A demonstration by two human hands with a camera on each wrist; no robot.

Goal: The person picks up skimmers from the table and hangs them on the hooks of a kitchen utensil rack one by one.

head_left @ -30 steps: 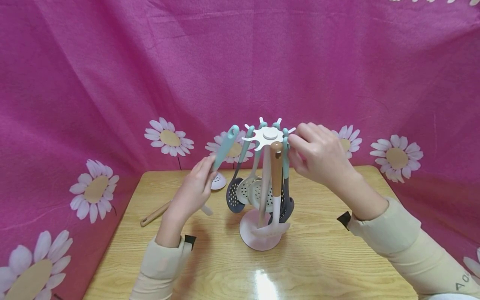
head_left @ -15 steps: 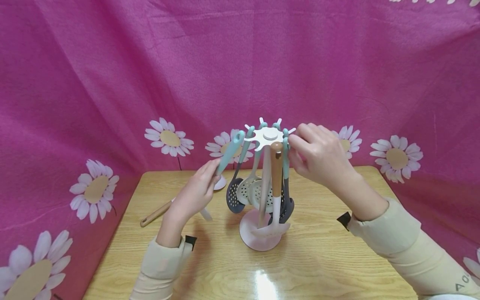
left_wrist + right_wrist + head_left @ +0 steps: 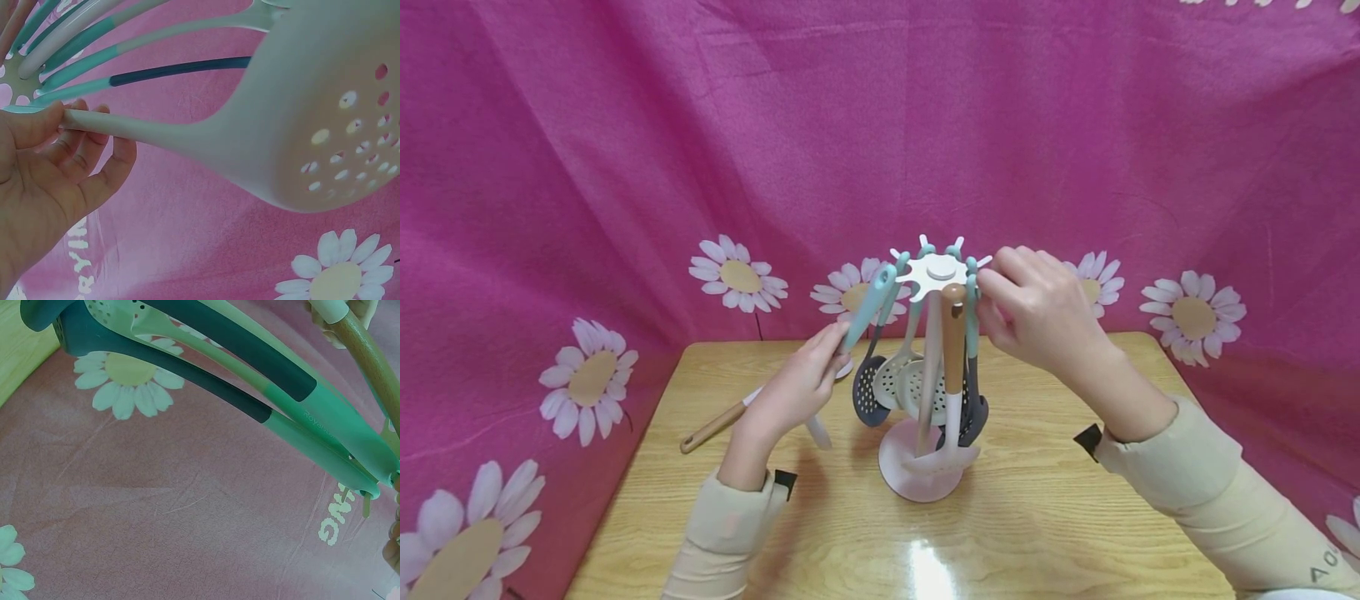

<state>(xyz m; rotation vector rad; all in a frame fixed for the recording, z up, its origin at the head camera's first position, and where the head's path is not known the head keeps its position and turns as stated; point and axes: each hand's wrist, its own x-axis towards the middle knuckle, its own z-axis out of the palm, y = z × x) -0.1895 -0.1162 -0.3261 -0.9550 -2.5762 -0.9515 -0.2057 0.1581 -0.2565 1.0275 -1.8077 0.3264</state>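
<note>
My left hand (image 3: 793, 383) pinches a skimmer with a mint handle (image 3: 867, 308), thumb against fingers on its pale shaft. The perforated pale head (image 3: 269, 137) fills much of the left wrist view. The handle's holed end is right at an arm of a white utensil rack (image 3: 940, 270), overlapping a hanging handle in the head view. My right hand (image 3: 1037, 308), fingers curled, pinches the rack's right side where an arm and a mint handle end meet. Its fingertips barely show at the right wrist view's edge. Mint-handled utensils and a wooden-handled turner (image 3: 953, 342) hang around the rack.
The rack's round pink base (image 3: 917, 492) stands on a wooden table (image 3: 1037, 500). A wooden-handled utensil (image 3: 713, 427) lies at the left, partly hidden under my left forearm. Hanging utensils include a dark skimmer (image 3: 869, 392). A magenta flowered cloth (image 3: 880, 125) closes the back and sides.
My left hand has moved right with the skimmer, bringing its handle end from apart to right at the rack's left arm. My right hand has stayed in place.
</note>
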